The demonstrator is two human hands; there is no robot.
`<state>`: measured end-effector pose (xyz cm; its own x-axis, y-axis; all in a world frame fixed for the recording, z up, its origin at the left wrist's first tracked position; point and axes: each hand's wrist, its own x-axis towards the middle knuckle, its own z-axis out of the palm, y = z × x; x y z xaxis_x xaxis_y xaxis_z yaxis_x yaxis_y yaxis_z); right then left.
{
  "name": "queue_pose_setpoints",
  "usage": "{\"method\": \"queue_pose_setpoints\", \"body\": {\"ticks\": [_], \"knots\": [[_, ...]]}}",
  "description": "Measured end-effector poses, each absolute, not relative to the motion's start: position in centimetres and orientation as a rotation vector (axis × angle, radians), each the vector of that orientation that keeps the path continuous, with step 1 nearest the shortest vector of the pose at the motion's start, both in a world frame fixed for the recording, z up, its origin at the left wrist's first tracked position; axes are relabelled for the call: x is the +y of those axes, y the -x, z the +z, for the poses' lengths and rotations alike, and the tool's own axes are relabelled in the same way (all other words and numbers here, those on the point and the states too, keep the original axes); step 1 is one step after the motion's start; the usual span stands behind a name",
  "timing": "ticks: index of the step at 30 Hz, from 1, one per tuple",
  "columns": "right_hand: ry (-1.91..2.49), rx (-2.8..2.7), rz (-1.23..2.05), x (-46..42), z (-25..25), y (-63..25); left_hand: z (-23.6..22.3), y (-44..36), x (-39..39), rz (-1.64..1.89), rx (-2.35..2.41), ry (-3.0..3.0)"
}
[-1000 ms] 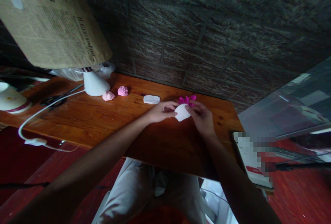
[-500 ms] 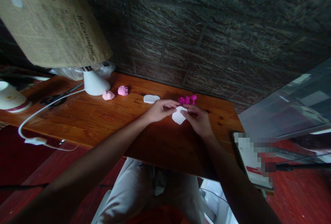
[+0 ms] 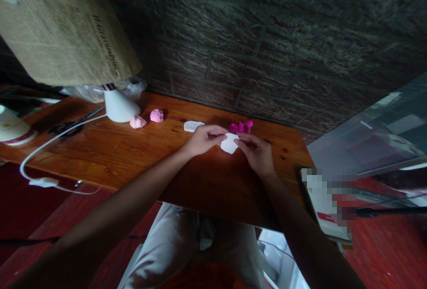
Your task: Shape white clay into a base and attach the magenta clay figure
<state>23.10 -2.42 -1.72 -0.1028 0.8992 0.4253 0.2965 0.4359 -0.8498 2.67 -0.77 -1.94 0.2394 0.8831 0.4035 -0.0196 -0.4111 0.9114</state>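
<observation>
Between my two hands is a thin, flat white piece of modelling clay (image 3: pixel 229 144) with an uneven rim. My left hand (image 3: pixel 205 140) pinches its left edge between thumb and fingers. At the opposite edge my right hand (image 3: pixel 259 152) grips it the same way, thumb on the near face. Just behind the hands lie small magenta clay shapes (image 3: pixel 240 127), partly hidden by my fingers. A second flat white clay slab (image 3: pixel 194 126) rests on the table beyond my left hand. Farther left sit a pink clay lump (image 3: pixel 156 116) and a paler pink lump (image 3: pixel 138 122).
A lamp with a newsprint shade (image 3: pixel 76 35) and white base (image 3: pixel 120 106) stands at the back left of the wooden table (image 3: pixel 110 155). Its white cord (image 3: pixel 50 142) loops over the front edge. Dark scissors (image 3: pixel 63 129) and a paper cup (image 3: pixel 13 126) are left. A brick wall (image 3: pixel 233 48) rises behind.
Both hands keep hold of the white clay piece, and its outline has turned or shifted slightly between the fingers. The whole view has moved a little.
</observation>
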Motion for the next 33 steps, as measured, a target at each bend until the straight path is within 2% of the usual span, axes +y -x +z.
{"method": "queue_pose_setpoints", "body": {"ticks": [7,14,33], "knots": [[1.106,-1.647,0.729,-2.54,-1.71,-22.92,-1.53,-3.04,-1.32,1.266,0.815,-1.587],[1.111,-1.723,0.980,-2.38,-1.69,-23.08,-1.66,-2.56,-0.85,1.262,0.904,-1.518],[1.056,-1.517,0.976,-2.45,-1.76,-22.40,-1.34,-2.63,-1.18,1.070,0.922,-1.589]]}}
